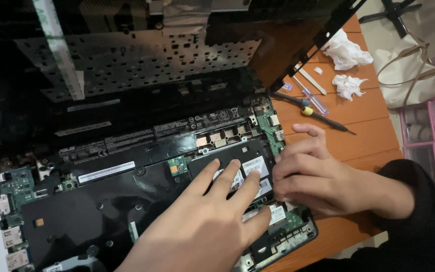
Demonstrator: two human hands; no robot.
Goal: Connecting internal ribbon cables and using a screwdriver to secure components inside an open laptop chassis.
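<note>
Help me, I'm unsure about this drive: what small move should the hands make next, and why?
Probably ease the drive sideways toward the right hand and out. The left hand lies flat on its label, and the right fingers pinch its edge at the laptop rim. Whether it is still fastened cannot be seen.

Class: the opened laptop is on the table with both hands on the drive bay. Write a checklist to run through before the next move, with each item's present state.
1. Left hand flat on the drive: ok.
2. Right hand at the drive's right edge: ok.
3. Drive connector seated: cannot tell, hidden by fingers.
4. Screwdrivers within sight on the table: ok.
5. Upper cover propped clear of the base: ok.
</note>
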